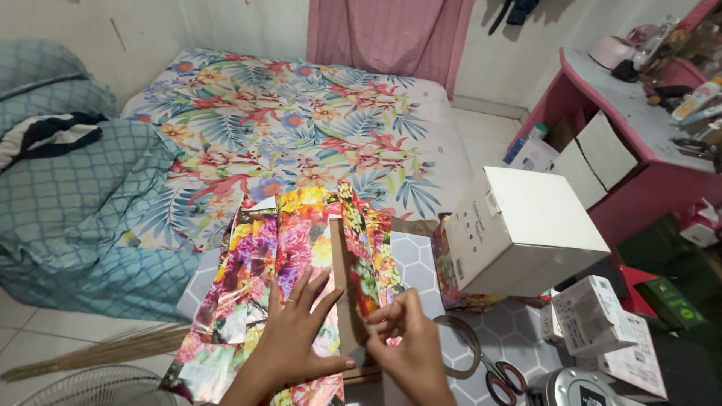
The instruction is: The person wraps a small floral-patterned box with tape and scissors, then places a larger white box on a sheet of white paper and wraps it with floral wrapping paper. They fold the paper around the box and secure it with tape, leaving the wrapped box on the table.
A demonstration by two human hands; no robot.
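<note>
A flat brown cardboard piece [342, 271] lies on a small table [414, 252], partly wrapped in glossy floral wrapping paper [259, 263]. My left hand [297, 331] lies flat on the paper, fingers spread, pressing it down beside the cardboard. My right hand [406, 342] pinches the folded edge of the paper against the cardboard near its lower end. A roll of clear tape [459, 342] and red-handled scissors [500, 376] rest just right of my right hand.
A white cardboard box [526, 225] stands on the table's right side, smaller white boxes [594, 316] beside it. A floral mattress [301, 120] and blue bedding [75, 195] lie behind. A pink desk [639, 128] is at right; a broom [105, 349] and fan [98, 387] at lower left.
</note>
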